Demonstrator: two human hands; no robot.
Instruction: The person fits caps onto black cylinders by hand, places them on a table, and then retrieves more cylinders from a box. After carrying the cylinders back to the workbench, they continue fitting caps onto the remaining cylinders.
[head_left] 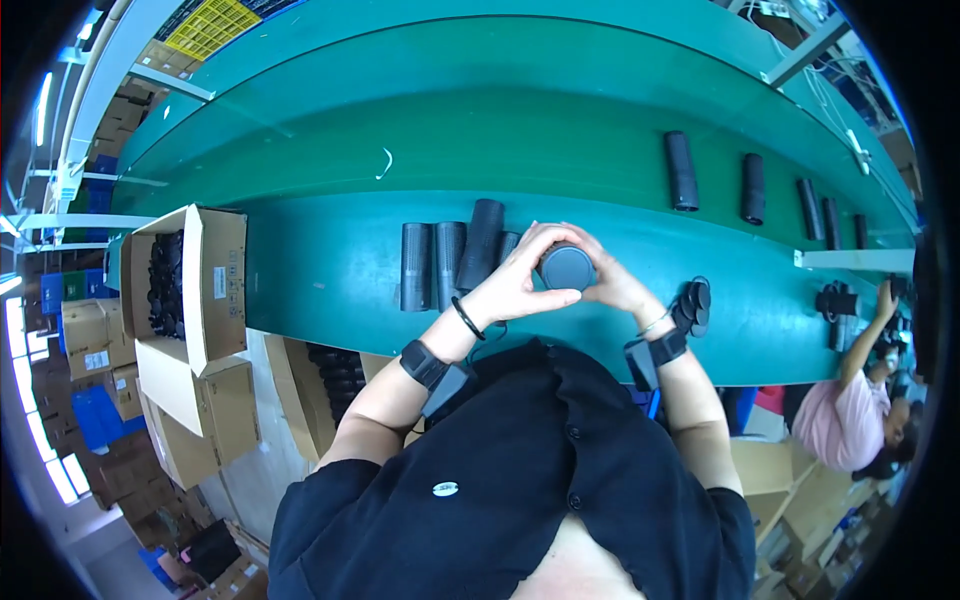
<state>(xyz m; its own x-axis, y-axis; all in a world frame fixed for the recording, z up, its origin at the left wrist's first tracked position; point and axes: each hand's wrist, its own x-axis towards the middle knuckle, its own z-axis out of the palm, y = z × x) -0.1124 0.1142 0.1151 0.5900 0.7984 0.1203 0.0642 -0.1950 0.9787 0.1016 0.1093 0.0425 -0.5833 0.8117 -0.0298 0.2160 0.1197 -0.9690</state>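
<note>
My left hand (518, 283) and my right hand (614, 284) are both closed around a black cylinder (567, 268) above the green bench. The cylinder is seen end-on, its flat round top turned up. Fingers of both hands meet behind it, and the left thumb lies along its near side. Left of my left hand, several ribbed black cylinders (415, 266) lie side by side, one (483, 243) resting tilted against the others. A small pile of round black caps (693, 304) is beside my right wrist.
More black cylinders (681, 171) lie on the green belt (330, 140) beyond the bench. An open carton (222, 290) of black parts stands at the left end, with another carton (296, 385) below. At the far right a person in pink (846, 424) reaches toward the bench.
</note>
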